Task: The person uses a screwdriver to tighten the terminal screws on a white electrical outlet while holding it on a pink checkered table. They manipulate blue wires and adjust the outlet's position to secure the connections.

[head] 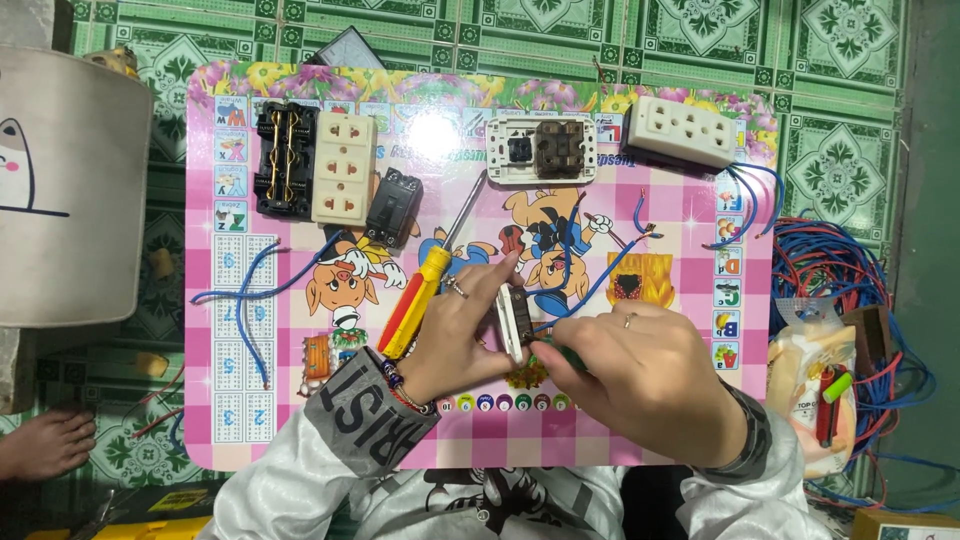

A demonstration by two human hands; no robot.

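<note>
Left hand (455,335) pinches a small white switch (512,322), right hand (640,375) curls round a green-handled tool (548,352), so one slip probably jabs those fingers.

green patterned floor tiles (840,160), pink cartoon table (690,430)

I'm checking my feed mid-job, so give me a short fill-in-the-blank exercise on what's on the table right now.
1. The left hand holds a white rectangular switch module set on its ____.
2. The long screwdriver lying beside that hand has a yellow and ____ handle.
3. The cream plastic socket strip near the table's far left has ____ outlets.
4. The loose wire on the pink cartoon tabletop is ____.

Missing words: edge; red; three; blue
</note>
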